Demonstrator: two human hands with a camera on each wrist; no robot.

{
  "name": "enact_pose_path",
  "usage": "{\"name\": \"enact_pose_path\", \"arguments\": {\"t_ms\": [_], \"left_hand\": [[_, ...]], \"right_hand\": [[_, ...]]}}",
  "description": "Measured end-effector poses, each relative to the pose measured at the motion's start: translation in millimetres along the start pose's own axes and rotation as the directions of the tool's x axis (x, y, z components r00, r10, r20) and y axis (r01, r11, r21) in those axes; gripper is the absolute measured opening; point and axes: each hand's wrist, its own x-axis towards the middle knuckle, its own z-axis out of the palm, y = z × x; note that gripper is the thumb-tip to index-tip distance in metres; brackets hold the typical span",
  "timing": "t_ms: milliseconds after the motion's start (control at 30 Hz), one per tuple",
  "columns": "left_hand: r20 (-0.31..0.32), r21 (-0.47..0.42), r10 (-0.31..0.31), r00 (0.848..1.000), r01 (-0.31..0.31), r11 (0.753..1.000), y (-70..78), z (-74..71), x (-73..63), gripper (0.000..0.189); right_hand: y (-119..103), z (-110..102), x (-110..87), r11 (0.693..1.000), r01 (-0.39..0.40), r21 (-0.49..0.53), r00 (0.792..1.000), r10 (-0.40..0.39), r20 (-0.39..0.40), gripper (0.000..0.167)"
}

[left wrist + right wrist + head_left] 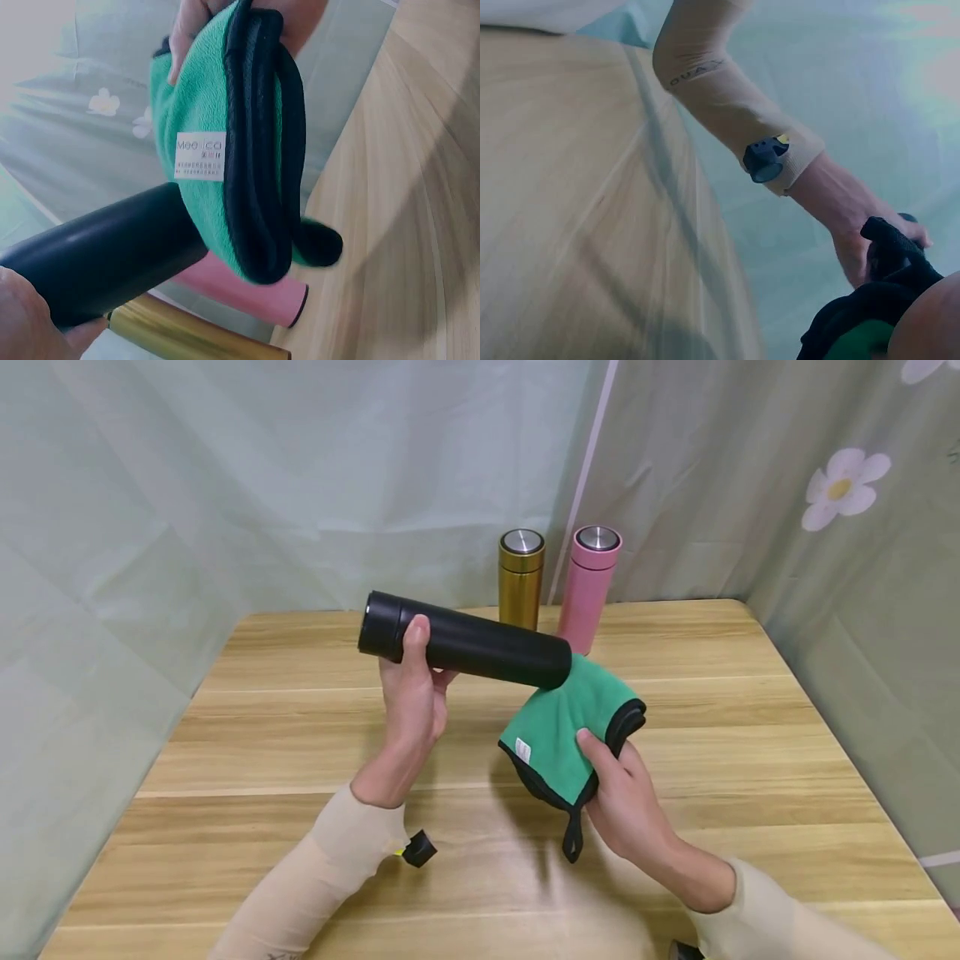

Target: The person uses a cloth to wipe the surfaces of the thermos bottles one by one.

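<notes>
A black thermos bottle (487, 646) lies nearly level in the air above the table, its capped end to the left. My left hand (416, 693) grips it near the cap, the thumb along the near side. My right hand (626, 793) pinches a folded green cloth (562, 735) with black edging, a white label and a hanging loop. In the head view the cloth's upper edge meets the bottle's base end. The left wrist view shows the cloth (199, 112) in front of that end of the bottle (112, 244), hiding it.
Behind the bottle, a gold thermos (520, 581) and a pink thermos (588, 589) stand upright toward the back of the wooden table (262, 735). Curtains hang behind and beside the table. A small black camera (765, 159) is strapped to the left wrist.
</notes>
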Motion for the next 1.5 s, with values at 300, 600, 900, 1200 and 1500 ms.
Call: {"name": "enact_pose_path", "arguments": {"t_ms": [300,600,900,1200,1500], "left_hand": [[-0.037,0.019,-0.024,0.999,0.025,1.0,1.6,-3.0,-2.7,0.036],[-0.046,0.04,-0.046,0.998,0.048,0.998,1.8,-6.9,-4.1,0.04],[-0.017,0.072,-0.096,0.995,0.097,0.993,4.7,-10.4,-8.2,0.04],[0.037,0.078,-0.118,0.992,0.115,0.99,7.6,-10.3,-14.3,0.037],[0.075,0.022,-0.043,0.996,0.041,0.999,9.1,-7.1,-23.4,0.036]], "right_hand": [[3,2,-4.8,0.984,0.138,-0.11,0.989,-0.143,-0.04,0.044],[1,0,-1.8,0.971,0.184,-0.155,0.977,-0.198,-0.083,0.045],[-7,-4,6.6,0.966,0.211,-0.147,0.967,-0.228,-0.117,0.043],[-13,-9,20.7,0.969,0.216,-0.119,0.965,-0.231,-0.126,0.036],[-16,-10,38.5,0.986,0.147,-0.076,0.985,-0.153,-0.084,0.041]]}}
